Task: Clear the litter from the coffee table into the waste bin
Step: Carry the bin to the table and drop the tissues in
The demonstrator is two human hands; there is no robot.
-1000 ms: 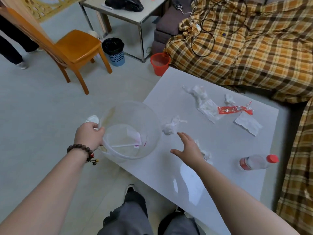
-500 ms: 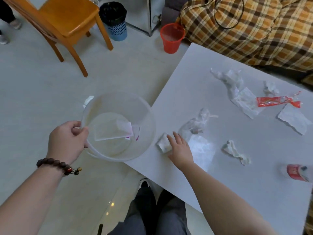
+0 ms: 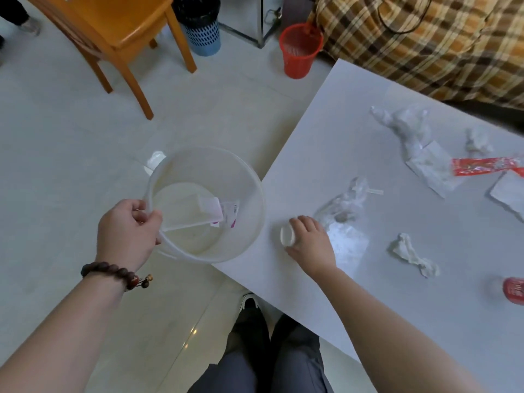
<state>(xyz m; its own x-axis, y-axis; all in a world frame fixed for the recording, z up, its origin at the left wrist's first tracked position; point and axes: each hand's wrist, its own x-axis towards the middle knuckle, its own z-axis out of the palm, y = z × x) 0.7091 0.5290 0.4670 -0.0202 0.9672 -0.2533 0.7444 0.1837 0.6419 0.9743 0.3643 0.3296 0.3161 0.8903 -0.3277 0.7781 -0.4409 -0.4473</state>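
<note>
My left hand (image 3: 127,231) grips the near rim of a clear plastic waste bin (image 3: 243,177), held against the left edge of the white coffee table (image 3: 326,131). A white wrapper with pink print (image 3: 211,209) lies inside the bin. My right hand (image 3: 310,241) rests on the table close to the bin, fingers curled around a small white wad of tissue (image 3: 286,235). Beside that hand lies a crumpled clear plastic bag (image 3: 344,207). Further right are a twisted tissue (image 3: 412,255), a red snack wrapper (image 3: 482,165), more tissues (image 3: 479,139) and white wrappers (image 3: 431,165).
A bottle with a red label (image 3: 514,290) lies at the table's right edge. On the floor beyond stand a red mesh basket (image 3: 299,51), a blue bin with a black liner (image 3: 202,26) and a wooden chair (image 3: 119,29). A plaid-covered sofa (image 3: 425,43) borders the table's far side.
My right hand came down onto the table and closed on the small tissue wad, then slid it left toward the bin. The view tilted down and left.
</note>
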